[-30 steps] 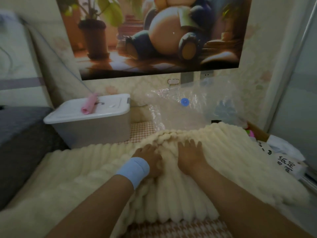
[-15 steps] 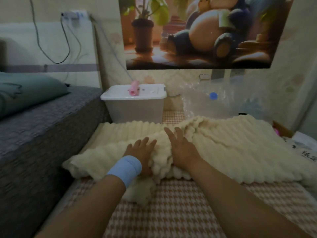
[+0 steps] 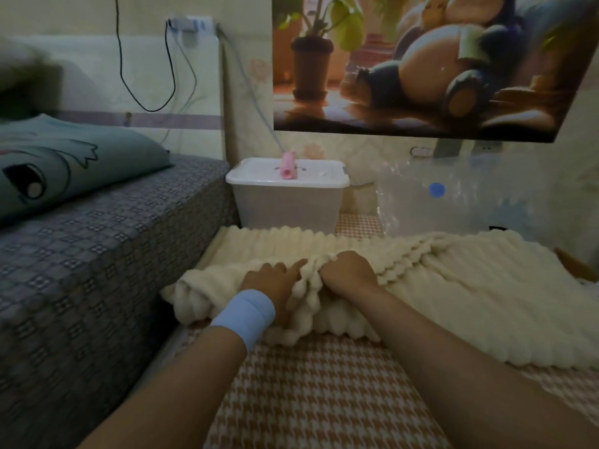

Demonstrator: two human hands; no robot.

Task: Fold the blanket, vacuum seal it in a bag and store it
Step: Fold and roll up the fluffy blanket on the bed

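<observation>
Right hand is curled knuckles-up into a folded ridge of the blanket, so that one's gripping plush. Left hand, the one with the blue wristband, lies flat on the blanket just at its 9 o'clock. Its fingers are fairly straight, the index reaches toward the ridge, and it's holding nothing.

The blanket is cream and ribbed and lies on the houndstooth mat. Its long axis runs across my view from 9 to about 4 o'clock. Most of it spreads out at 3 o'clock of the hands, and the bunched end sits right beside the grey bed.

Beyond the blanket at 12 o'clock there's a white storage box with a pink tube on its lid. At 1-2 o'clock is the clear vacuum bag with its blue valve, against the wall. A pillow sits on the bed at 10 o'clock.
</observation>
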